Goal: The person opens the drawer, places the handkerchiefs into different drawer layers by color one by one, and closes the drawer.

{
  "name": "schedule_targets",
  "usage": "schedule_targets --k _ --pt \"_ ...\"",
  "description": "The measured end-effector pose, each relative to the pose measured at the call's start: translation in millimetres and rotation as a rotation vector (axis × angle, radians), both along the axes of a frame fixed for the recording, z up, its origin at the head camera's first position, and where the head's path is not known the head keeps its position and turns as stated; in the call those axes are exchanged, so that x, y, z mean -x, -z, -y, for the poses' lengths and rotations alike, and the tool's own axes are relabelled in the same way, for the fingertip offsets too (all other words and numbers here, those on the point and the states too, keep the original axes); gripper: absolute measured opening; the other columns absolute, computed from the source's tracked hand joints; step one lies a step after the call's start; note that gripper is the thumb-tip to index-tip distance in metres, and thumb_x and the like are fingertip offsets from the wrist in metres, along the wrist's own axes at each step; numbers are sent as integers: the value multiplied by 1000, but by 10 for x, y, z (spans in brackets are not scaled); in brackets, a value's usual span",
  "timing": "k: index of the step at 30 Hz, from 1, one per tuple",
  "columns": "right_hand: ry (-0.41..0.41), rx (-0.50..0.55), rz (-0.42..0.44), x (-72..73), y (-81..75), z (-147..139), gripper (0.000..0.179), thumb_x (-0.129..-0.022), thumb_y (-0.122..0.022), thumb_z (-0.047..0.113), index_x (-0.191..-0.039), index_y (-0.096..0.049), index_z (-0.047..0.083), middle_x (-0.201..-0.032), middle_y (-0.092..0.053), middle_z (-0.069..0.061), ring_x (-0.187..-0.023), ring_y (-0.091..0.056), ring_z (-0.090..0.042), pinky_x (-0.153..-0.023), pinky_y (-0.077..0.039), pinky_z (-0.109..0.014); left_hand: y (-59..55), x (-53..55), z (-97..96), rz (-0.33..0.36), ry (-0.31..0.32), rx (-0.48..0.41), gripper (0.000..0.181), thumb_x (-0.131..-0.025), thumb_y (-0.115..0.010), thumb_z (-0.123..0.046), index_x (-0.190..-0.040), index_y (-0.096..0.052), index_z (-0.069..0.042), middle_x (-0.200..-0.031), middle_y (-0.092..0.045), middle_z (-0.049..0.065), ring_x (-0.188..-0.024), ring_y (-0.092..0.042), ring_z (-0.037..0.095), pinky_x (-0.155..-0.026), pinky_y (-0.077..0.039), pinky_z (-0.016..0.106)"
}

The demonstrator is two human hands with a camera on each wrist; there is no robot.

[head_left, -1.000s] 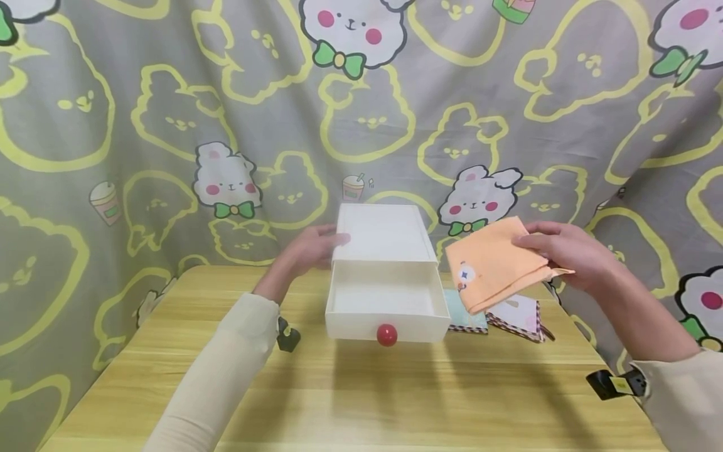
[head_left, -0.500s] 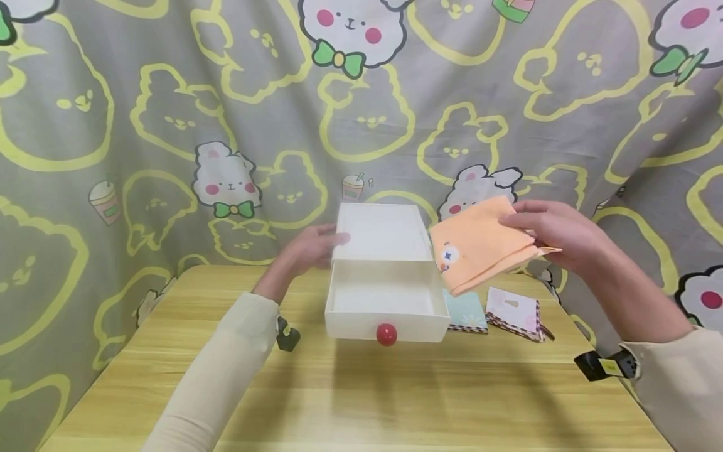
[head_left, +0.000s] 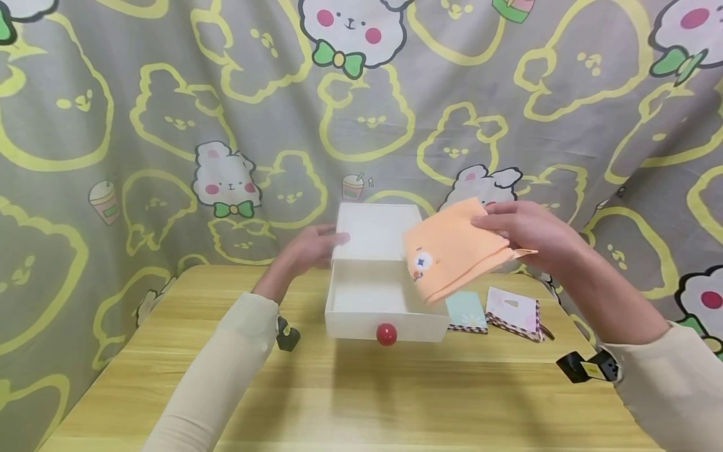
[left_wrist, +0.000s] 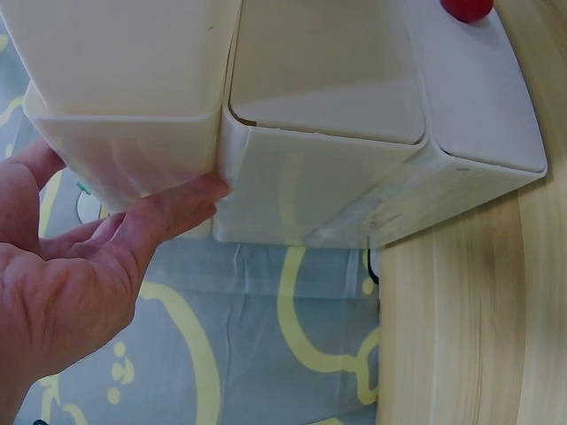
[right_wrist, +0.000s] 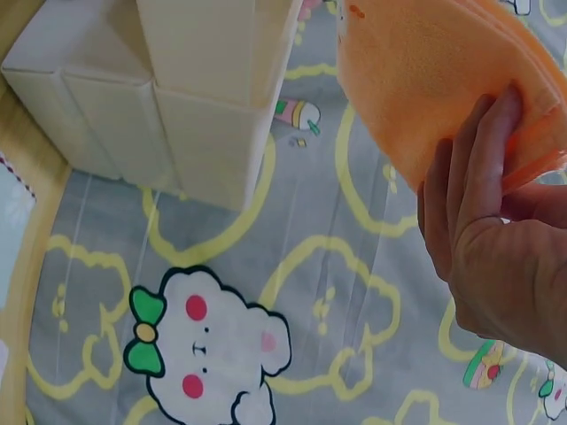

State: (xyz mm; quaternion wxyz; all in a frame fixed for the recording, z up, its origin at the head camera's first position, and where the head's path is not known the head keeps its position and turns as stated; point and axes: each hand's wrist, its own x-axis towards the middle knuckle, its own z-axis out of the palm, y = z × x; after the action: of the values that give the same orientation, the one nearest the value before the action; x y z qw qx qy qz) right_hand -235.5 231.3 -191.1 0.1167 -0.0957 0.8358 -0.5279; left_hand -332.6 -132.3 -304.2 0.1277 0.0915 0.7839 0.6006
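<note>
A white drawer cabinet (head_left: 380, 231) stands on the table. Its top drawer (head_left: 386, 326), with a red knob (head_left: 386, 334), is pulled out, and its visible inside is bare. My left hand (head_left: 312, 245) rests on the cabinet's left side, thumb at the top edge; in the left wrist view the fingers (left_wrist: 168, 211) lie against the side wall. My right hand (head_left: 525, 229) pinches a folded orange towel (head_left: 457, 245) with a bear motif by its right edge. The towel hangs tilted above the drawer's right part, partly covering it. The right wrist view shows the fingers (right_wrist: 483, 168) lying along the towel.
Two folded cloths lie right of the cabinet: a light blue one (head_left: 466, 309) and a pale pink one (head_left: 513, 311) with checked trim. A patterned curtain (head_left: 271, 125) hangs behind the wooden table (head_left: 395, 402).
My right hand has carried the orange towel leftward, from beside the cabinet to over the open drawer. My left hand and the cabinet have stayed in place.
</note>
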Motion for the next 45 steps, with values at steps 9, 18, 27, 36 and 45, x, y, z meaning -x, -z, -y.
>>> schedule_targets --k 9,18,27,36,45 --pt "-65 64 30 -26 62 266 48 -105 -55 24 -139 -45 -8 -85 -73 -2 -71 -74 -13 -67 -64 -28 11 5 -3 2 -7 -5 73 -99 -66 -34 -159 -32 -10 -139 -62 19 -128 -60 37 -102 -57 47" --pt "-73 102 44 -73 63 495 50 -103 -58 24 -139 -44 -8 -88 -73 -3 -76 -76 -15 -72 -64 -28 -5 -1 -11 3 -10 -5 71 -99 -66 -34 -158 -34 -9 -139 -61 19 -129 -60 37 -102 -57 47" --pt "-131 127 99 -80 232 624 37 -104 -55 23 -127 -52 -6 -84 -75 -5 -75 -76 -15 -71 -64 -30 4 11 0 6 -12 -5 74 -99 -66 -34 -159 -32 -9 -137 -63 19 -129 -60 37 -102 -56 47" --pt "-113 45 126 -95 382 589 40 -103 -59 27 -128 -54 -4 -86 -75 -6 -75 -74 -16 -70 -62 -30 20 9 -4 -2 -4 -7 74 -99 -66 -35 -159 -32 -9 -139 -62 19 -129 -59 37 -103 -56 47" --pt "-188 10 163 -96 470 494 38 -101 -60 19 -128 -55 -8 -84 -73 -6 -68 -69 -12 -59 -56 -21 18 3 7 -3 -12 7 75 -98 -67 -36 -159 -31 -10 -143 -58 19 -131 -58 38 -106 -53 51"
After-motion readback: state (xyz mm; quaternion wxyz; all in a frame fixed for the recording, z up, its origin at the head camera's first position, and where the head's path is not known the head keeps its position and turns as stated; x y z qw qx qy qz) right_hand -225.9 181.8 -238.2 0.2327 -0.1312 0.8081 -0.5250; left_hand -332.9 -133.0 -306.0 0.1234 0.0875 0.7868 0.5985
